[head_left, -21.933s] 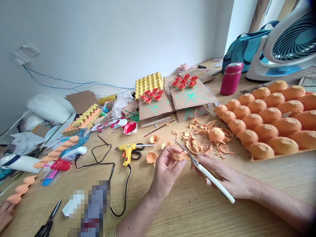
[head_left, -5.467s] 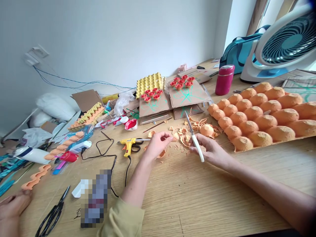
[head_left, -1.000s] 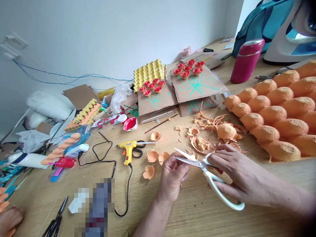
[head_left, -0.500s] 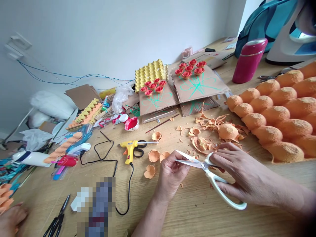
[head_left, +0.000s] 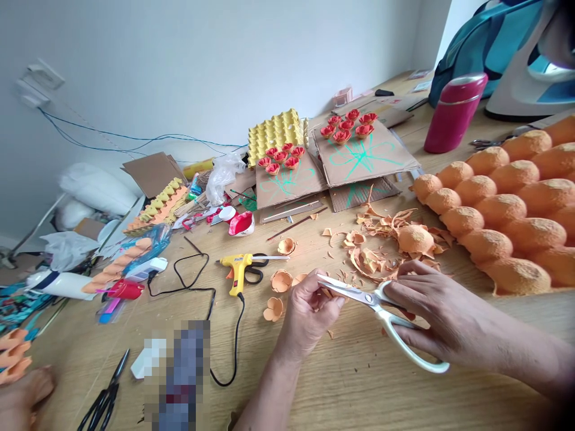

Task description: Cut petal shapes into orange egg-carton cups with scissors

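My left hand point(head_left: 309, 314) is closed around a small orange egg-carton piece point(head_left: 324, 294) near the table's front middle. My right hand point(head_left: 431, 311) grips white-handled scissors point(head_left: 386, 311), whose blades reach left onto that piece. Just left of my left hand lie cut orange flower cups point(head_left: 281, 280) and a flat petal shape point(head_left: 272, 309). A heap of orange trimmings point(head_left: 381, 245) with one whole carton cup point(head_left: 413, 238) lies behind my right hand.
A big orange egg tray point(head_left: 503, 209) fills the right. A yellow glue gun point(head_left: 238, 272) with black cord, black scissors point(head_left: 103, 401), red paper flowers on cardboard point(head_left: 359, 149), a yellow tray point(head_left: 274, 129), a magenta flask point(head_left: 453, 114). Another person's hand point(head_left: 22, 398) at lower left.
Over the last second the scissor blades have come together on the orange piece in my left hand. The other person's hand at lower left has shifted slightly with its orange strip.
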Action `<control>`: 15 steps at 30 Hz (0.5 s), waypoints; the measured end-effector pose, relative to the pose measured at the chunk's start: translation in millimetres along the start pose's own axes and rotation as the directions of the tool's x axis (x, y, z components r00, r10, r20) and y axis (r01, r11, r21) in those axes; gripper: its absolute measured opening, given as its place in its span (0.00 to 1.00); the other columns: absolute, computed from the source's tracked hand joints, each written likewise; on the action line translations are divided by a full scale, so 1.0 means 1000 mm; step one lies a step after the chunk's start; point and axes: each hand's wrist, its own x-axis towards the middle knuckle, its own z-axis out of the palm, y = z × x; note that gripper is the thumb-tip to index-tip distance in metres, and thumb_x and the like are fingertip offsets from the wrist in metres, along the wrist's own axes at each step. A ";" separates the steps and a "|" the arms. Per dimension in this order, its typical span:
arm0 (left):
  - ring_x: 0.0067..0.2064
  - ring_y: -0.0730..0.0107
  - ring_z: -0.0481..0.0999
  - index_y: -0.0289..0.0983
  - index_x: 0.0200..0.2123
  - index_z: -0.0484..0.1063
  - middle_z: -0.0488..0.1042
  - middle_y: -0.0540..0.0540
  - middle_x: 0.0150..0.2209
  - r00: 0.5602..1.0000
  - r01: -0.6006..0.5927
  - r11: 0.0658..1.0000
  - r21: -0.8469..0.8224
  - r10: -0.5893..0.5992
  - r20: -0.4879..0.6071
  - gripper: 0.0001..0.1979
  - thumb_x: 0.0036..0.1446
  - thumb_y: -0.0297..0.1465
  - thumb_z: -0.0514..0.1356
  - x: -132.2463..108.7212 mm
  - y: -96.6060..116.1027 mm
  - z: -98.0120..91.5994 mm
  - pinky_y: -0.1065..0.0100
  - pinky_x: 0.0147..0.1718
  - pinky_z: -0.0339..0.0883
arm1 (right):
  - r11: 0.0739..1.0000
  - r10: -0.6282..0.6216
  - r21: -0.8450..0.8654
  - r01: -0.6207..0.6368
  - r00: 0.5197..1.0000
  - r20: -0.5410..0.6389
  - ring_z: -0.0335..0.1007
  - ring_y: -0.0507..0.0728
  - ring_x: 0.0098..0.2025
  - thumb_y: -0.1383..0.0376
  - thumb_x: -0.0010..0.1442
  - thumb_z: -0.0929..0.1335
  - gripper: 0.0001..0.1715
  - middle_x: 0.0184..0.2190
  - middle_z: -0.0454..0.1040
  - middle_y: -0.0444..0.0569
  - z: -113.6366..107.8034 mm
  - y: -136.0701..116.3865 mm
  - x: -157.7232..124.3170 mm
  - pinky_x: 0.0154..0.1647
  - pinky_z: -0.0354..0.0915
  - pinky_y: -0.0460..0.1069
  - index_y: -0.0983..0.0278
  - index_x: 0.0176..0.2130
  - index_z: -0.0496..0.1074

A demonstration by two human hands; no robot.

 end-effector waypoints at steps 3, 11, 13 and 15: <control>0.30 0.76 0.64 0.36 0.27 0.71 0.67 0.52 0.27 1.000 0.007 1.000 -0.011 -0.007 -0.023 0.04 0.53 0.26 0.63 0.000 0.000 0.001 0.74 0.31 0.61 | 1.000 0.021 0.006 -0.021 1.000 0.007 0.61 0.57 0.29 0.59 0.69 0.63 0.13 0.27 0.69 0.45 0.004 0.004 -0.001 0.38 0.53 0.53 0.62 0.33 0.65; 0.23 0.82 0.54 0.35 0.32 0.75 0.66 0.52 0.27 0.990 0.141 0.972 -0.187 -0.142 0.011 0.10 0.54 0.36 0.66 -0.001 -0.004 0.003 0.76 0.20 0.49 | 0.975 0.207 0.079 -0.209 0.978 0.035 0.60 0.56 0.30 0.57 0.70 0.61 0.18 0.26 0.66 0.46 0.008 0.005 0.001 0.35 0.54 0.52 0.62 0.29 0.60; 0.22 0.83 0.52 0.35 0.33 0.75 0.64 0.54 0.26 0.983 0.181 0.956 -0.230 -0.178 0.034 0.11 0.54 0.37 0.67 -0.002 -0.005 0.003 0.76 0.19 0.46 | 0.957 0.252 0.137 -0.258 0.966 0.058 0.59 0.56 0.30 0.58 0.69 0.61 0.18 0.26 0.66 0.46 0.006 0.003 0.001 0.33 0.54 0.51 0.62 0.29 0.59; 0.22 0.83 0.51 0.35 0.33 0.73 0.62 0.54 0.25 0.979 0.205 0.946 -0.253 -0.199 0.046 0.12 0.53 0.38 0.67 -0.002 -0.006 0.003 0.77 0.18 0.45 | 0.930 0.295 0.201 -0.306 0.952 0.083 0.58 0.56 0.29 0.58 0.69 0.60 0.17 0.27 0.66 0.47 0.004 0.002 0.002 0.31 0.54 0.51 0.62 0.30 0.61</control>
